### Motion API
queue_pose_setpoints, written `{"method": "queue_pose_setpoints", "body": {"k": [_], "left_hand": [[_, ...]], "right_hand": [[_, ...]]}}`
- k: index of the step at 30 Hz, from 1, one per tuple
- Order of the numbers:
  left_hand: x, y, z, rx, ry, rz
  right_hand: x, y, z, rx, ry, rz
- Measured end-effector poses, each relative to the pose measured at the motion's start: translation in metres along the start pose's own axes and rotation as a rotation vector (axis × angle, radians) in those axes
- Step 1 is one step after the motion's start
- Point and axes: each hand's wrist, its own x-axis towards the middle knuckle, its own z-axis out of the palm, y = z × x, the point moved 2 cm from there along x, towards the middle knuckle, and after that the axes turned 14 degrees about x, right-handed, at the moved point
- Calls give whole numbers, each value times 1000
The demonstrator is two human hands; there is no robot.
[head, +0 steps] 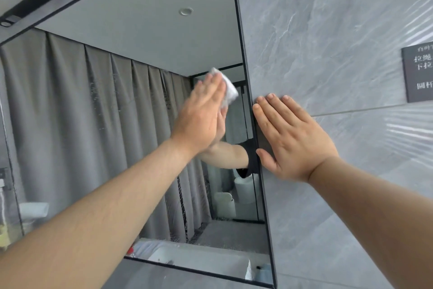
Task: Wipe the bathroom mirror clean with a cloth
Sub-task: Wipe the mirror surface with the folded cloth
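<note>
Cloth [228,88] on mirror [117,113] — wall [328,31] right, sign [419,73] on it.

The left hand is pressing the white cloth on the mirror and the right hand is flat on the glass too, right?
Not quite. The left hand presses the white cloth on the mirror, but the head view shows the right hand flat on the grey wall tile beside the mirror, not on the glass.

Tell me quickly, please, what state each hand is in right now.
Left hand: open, flat, pressing the small white folded cloth against the black-framed mirror.
Right hand: open, flat on the grey marble-patterned wall tile, holding nothing.
</note>
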Motion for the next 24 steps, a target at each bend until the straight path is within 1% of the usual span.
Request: {"method": "queue_pose_setpoints", "body": {"k": [2,4,5,7,9,11,12,14,16,18,21,23,24], "left_hand": [[-45,21,-4,18,-33,181],[-95,41,-5,32,-101,329],[-118,50,-5,12,-140,407],[-152,63,-6,-53,-160,554],[-162,64,-6,-63,-161,636],[-154,59,-4,-82,-172,661],[-145,57,-4,-96,-172,650],[-123,50,-4,-89,-142,567],[-86,37,-3,-14,-71,417],[-43,23,-3,38,-26,227],[9,10,-2,-29,-36,-44],[21,10,0,-42,-22,-119],[21,12,1,-35,-16,-112]], "right_hand": [[0,0,0,4,-1,2],[0,0,-1,5,-2,1],[0,0,-1,5,-3,0],[0,0,-1,1,0,-1],[0,0,-1,-8,-1,-3],[0,0,-1,-16,-2,-6],[0,0,-1,-15,-4,-6],[0,0,-1,-9,-1,-2],[0,0,0,-7,5,-4],[0,0,0,-9,8,-9],[0,1,-1,-3,6,-8],[0,1,-1,-1,8,-5],[0,0,-1,-1,7,-6]]}}
